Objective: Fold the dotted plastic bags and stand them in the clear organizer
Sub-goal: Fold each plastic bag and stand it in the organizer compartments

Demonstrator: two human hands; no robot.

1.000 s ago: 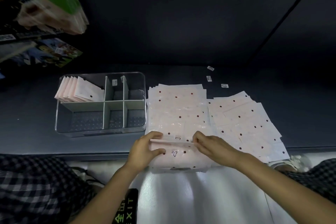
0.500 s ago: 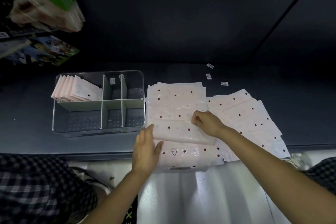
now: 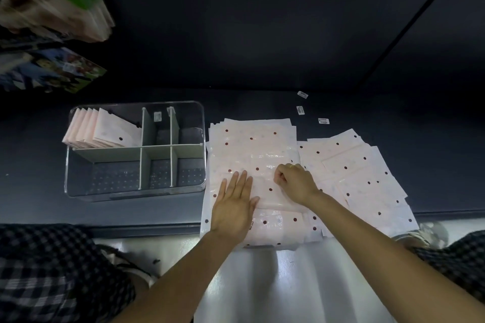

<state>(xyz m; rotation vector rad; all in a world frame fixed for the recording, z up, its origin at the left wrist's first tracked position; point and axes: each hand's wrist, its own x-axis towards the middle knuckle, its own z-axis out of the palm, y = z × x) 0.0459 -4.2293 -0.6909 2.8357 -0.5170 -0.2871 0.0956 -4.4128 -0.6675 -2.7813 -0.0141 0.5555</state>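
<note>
While lying on the middle stack, the top dotted bag (image 3: pixel 265 183) is looking thin, limp and slippery, likely best pinched at an edge. Left hand (image 3: pixel 235 207) is pressing it flat, fingers straight; right hand (image 3: pixel 295 182) is pinching the folded edge, fingers curled. Folded bags (image 3: pixel 105 131) are standing in the rigid clear organizer (image 3: pixel 86 193), far-left compartment. Loose glossy bags (image 3: pixel 364 176) are fanning out on the right.

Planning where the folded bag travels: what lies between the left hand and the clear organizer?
In the head view, only bag-stack edge and bare dark tabletop separate the left hand from the clear organizer.
</note>
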